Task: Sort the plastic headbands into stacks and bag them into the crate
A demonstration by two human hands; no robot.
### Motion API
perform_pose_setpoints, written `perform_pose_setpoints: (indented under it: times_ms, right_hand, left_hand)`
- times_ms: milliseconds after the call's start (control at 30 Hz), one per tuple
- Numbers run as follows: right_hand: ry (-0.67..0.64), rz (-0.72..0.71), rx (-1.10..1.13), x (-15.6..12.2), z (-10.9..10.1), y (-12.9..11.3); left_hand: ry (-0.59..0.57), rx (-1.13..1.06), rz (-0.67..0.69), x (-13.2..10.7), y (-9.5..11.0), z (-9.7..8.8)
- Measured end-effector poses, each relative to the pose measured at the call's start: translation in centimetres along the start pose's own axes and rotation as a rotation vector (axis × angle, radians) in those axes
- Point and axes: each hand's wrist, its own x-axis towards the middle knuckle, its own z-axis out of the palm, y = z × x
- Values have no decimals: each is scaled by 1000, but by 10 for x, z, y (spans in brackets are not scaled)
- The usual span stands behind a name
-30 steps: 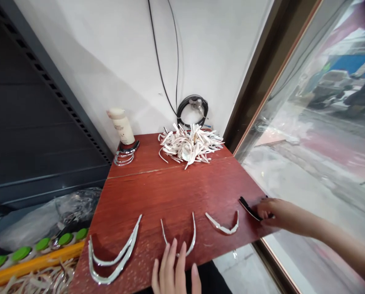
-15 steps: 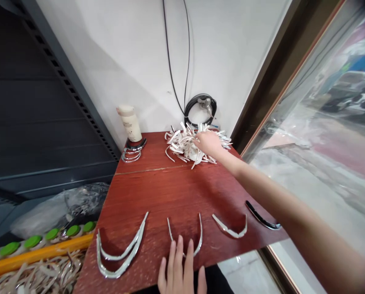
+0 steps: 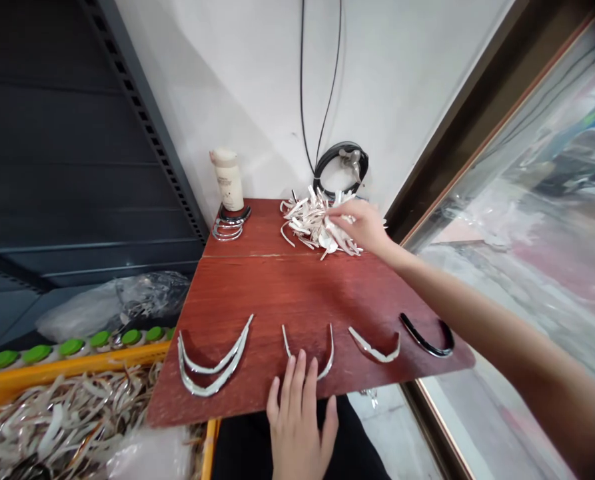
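Note:
My right hand (image 3: pixel 360 225) reaches to the far end of the red wooden table (image 3: pixel 277 287) and pinches white strips in the pile of curved white strips (image 3: pixel 312 223). My left hand (image 3: pixel 300 417) lies flat, fingers stretched out, on the table's near edge, touching the narrow U-shaped silver piece (image 3: pixel 327 353). Along the near edge lie a row of curved pieces: a pair of wide silver arcs (image 3: pixel 214 367), the U-shaped piece, a pale wavy piece (image 3: pixel 374 348) and a black curved piece (image 3: pixel 427 340).
A white bottle (image 3: pixel 228 181) stands on stacked silver rings (image 3: pixel 227 230) at the back left. A coiled black cable (image 3: pixel 340 163) hangs on the wall. A yellow-rimmed bin of white strips (image 3: pixel 52 413) sits at the lower left. A glass window (image 3: pixel 527 220) bounds the right.
My right hand left the black curved piece on the near right edge, moved to the far pile and now pinches strips there. The view has shifted; my left hand stays flat.

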Motion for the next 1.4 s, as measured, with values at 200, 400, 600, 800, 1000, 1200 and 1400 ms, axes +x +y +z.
perform_pose_setpoints:
  times_ms: [200, 400, 600, 800, 1000, 1200, 1400]
  right_hand:
    - [-652, -474, 90, -65, 30, -70]
    - [-776, -328, 56, -99, 29, -94]
    - [-840, -137, 96, -115, 21, -114]
    - [-770, -153, 13, -94, 10, -108]
    - [-320, 245, -533, -13, 10, -17]
    - [-242, 373, -721, 19, 36, 29]
    - [-190, 360, -773, 19, 52, 40]
  left_hand:
    - [-20, 2, -17, -11, -6, -7]
    - [-19, -44, -88, -12, -2, -7]
    - [-1, -6, -105, -3, 4, -8]
    - [-11, 30, -10, 9, 4, -10]
    - [41, -54, -88, 9, 6, -4]
    - [84, -62, -98, 2, 2, 5]
    - [128, -32, -98, -1, 0, 11]
